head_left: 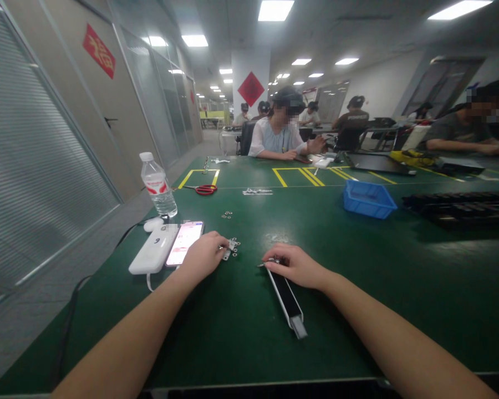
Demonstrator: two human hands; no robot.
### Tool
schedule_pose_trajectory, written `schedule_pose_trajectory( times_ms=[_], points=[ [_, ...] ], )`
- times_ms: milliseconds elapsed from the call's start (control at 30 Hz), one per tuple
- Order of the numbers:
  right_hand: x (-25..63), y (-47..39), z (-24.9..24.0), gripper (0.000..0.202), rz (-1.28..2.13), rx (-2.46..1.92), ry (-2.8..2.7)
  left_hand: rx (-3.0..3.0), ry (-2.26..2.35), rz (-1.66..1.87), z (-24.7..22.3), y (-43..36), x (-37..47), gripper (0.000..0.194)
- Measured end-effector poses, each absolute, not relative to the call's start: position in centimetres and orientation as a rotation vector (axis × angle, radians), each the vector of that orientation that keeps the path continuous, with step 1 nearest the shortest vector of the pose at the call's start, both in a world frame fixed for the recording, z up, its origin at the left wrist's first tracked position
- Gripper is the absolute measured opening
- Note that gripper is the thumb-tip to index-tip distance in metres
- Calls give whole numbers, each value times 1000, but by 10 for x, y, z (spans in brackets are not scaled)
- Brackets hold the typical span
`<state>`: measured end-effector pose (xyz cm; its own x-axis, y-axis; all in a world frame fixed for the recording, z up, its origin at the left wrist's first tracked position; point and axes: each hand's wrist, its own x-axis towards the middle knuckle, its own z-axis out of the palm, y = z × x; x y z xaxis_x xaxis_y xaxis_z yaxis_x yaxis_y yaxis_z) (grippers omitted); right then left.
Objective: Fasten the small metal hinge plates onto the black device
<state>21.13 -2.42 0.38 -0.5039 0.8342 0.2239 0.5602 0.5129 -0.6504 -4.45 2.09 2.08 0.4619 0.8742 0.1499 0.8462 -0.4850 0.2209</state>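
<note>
My left hand [205, 253] rests on the green table beside the phone, its fingertips closed at a small cluster of metal parts [233, 244]; what they pinch is too small to name. My right hand [293, 265] lies over the far end of a long white-edged black bar [285, 293], with fingers closed around that end and small metal pieces showing near the fingertips. The bar's near end has a grey tab [298, 327] and points toward me. Several small rings [227, 214] lie farther off, beyond my left hand.
A lit phone [185, 244], a white power bank [154, 249] and a water bottle [158, 185] stand left on the table [241, 343]. Red-handled scissors [206, 189] and thin metal strips [257, 192] lie ahead. A blue bin [368, 199] sits right; a person [274, 136] sits opposite.
</note>
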Motion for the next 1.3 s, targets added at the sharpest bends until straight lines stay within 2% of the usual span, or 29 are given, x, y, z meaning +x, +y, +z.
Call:
schedule_pose_trajectory(
  times_ms=[367,633,767,933,1300],
  points=[
    [211,-25,5,19,710,-1142,-2250,1940,1467,833,13,30,-43,20],
    [210,-26,8,19,731,-1169,-2247,1588,1216,1140,4,38,-40,40],
    [210,-25,7,18,719,-1172,-2250,1698,1249,1190,14,38,-45,33],
    [211,-24,6,19,718,-1157,-2259,2214,1528,1122,28,36,-59,21],
    [212,-24,4,19,714,-1141,-2256,2607,1668,989,31,38,-71,21]
  ],
)
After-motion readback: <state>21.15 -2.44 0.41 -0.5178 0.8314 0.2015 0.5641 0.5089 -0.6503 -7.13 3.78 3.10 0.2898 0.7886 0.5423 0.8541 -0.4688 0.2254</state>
